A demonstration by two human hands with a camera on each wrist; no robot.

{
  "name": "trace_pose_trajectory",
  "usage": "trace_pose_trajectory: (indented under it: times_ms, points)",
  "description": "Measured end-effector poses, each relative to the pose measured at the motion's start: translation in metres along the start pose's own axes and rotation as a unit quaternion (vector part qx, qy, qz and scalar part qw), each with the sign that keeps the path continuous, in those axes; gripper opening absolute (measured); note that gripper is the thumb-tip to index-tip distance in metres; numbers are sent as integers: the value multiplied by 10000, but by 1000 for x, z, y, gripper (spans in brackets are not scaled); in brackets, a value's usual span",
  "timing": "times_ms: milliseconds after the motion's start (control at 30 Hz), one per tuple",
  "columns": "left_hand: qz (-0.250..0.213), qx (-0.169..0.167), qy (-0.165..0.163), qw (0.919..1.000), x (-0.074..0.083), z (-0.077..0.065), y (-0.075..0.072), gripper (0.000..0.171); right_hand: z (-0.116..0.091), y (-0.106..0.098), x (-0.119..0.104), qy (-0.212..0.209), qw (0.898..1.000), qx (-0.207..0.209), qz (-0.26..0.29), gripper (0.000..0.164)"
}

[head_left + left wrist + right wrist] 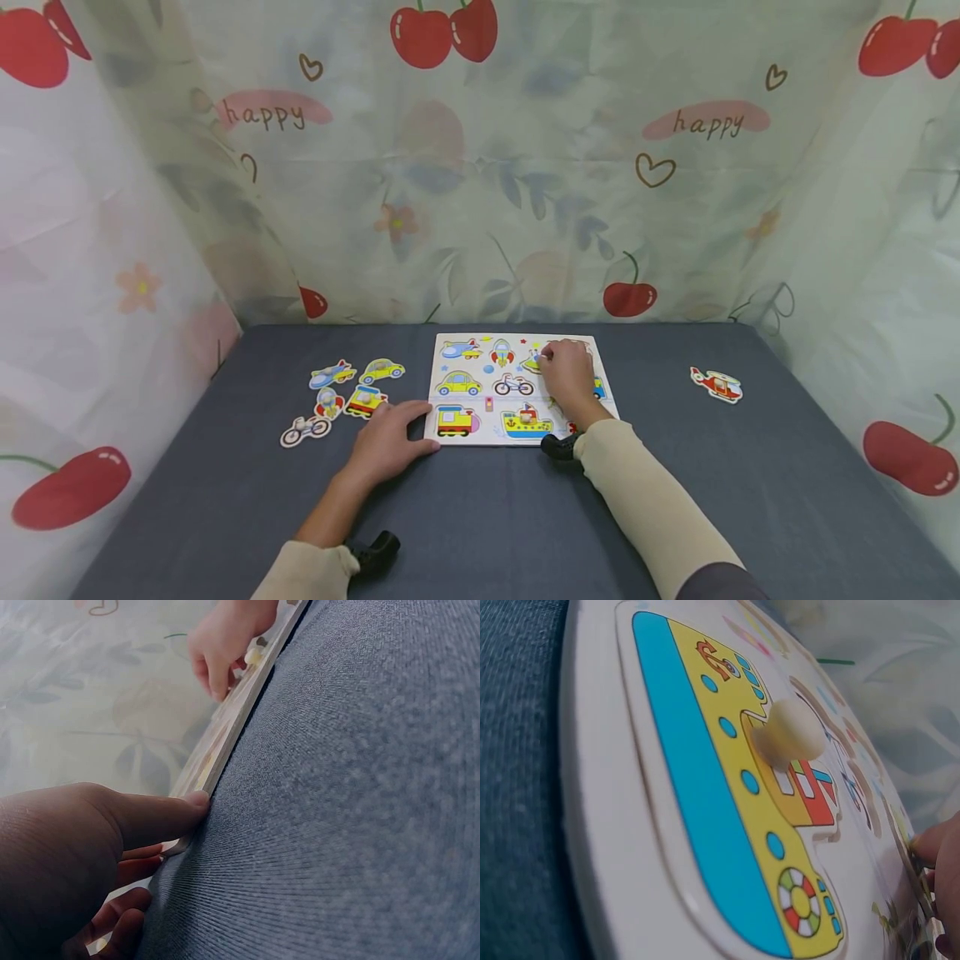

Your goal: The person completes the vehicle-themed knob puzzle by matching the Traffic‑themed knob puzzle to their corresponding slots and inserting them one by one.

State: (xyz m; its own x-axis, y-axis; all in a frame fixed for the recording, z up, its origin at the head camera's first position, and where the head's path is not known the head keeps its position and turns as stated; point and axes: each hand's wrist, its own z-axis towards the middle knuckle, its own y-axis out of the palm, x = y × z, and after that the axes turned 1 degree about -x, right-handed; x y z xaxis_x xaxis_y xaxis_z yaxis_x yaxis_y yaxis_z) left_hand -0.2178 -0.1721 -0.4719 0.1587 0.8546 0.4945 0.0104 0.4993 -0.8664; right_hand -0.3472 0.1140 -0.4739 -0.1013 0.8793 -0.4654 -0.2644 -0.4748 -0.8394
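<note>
A white wooden puzzle board with vehicle pictures lies on the dark cloth. At its near left corner, my left hand holds the board, thumb on the front edge and fingers at the left side. My right hand is over the board's right part. Its fingertips pinch at a yellow-green puzzle piece in the upper right, which they partly cover. A boat piece with a round wooden knob sits in its slot, at the front of the board.
Left of the board lie loose pieces: an airplane, a car, a rocket, a train and a bicycle. A helicopter piece lies far right. Patterned curtains surround the table.
</note>
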Motion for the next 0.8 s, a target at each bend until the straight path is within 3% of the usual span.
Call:
trace_pose_trajectory:
  times_ms: [800]
  points:
    - [73, 4, 15, 10000, 0, 0, 0, 62, -2, 2, -4, 65, 9999, -102, 16, 14]
